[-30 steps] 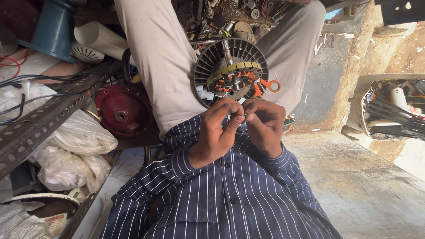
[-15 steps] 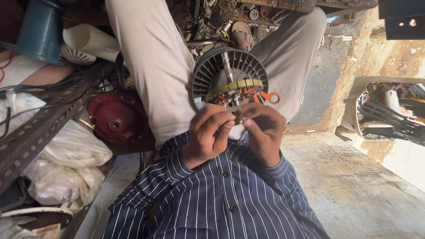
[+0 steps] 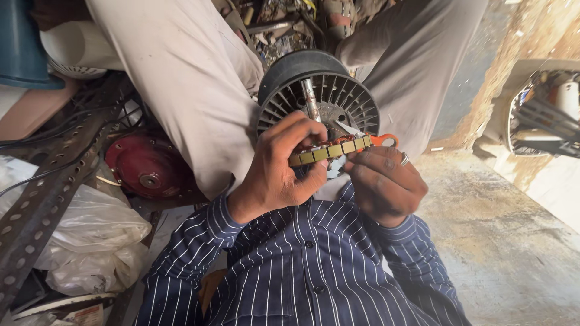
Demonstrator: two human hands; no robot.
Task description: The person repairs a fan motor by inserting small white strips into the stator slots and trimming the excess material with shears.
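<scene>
In the person's lap, between the two knees in pale trousers (image 3: 199, 102), a round finned motor part (image 3: 320, 96) stood on edge with its steel shaft (image 3: 310, 99) pointing toward the camera. The left hand (image 3: 278, 172) was closed over the near rim of the part, fingers curled on a curved yellow-green strip of small segments (image 3: 329, 151) that ran across the face. The right hand (image 3: 383, 184) was closed at the other end of that strip, beside the orange handle of a small tool (image 3: 383, 140); whether it gripped the tool itself could not be told. A ring showed on one finger. Compared with half a second earlier, the part filled more of the view and sat closer under the head, and the two hands, previously meeting low at the rim, had spread along the strip. A second earlier the fingertips were pinched together at one spot. This suggested the work had passed from picking at one point to handling the whole strip. A red round housing (image 3: 148, 166) lay at the left, beside a perforated metal angle bar (image 3: 48, 193) and white plastic bags (image 3: 90, 235).
</scene>
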